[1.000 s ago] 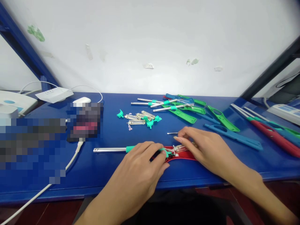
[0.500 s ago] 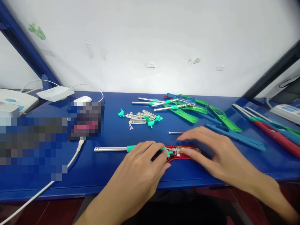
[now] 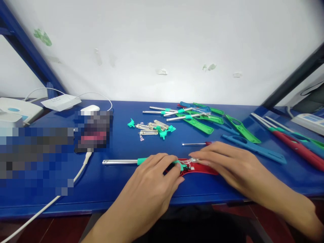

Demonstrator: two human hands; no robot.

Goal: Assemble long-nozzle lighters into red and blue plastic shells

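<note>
The red casing (image 3: 205,169) lay open-side up on the counter (image 3: 98,190), silver tube (image 3: 120,162) pointing left, clear cartridge (image 3: 194,160) near its white wires (image 3: 186,162).

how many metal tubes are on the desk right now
7 visible: four tubes overlapping at the back centre, one tube extending from the left hand, two tubes near the red handle. Others may be hidden.

We held our left hand (image 3: 155,179) with the palm downward and the fingers bent, while our right hand (image 3: 225,158) pointed leftward, its fingers rather straight and close together.
</note>
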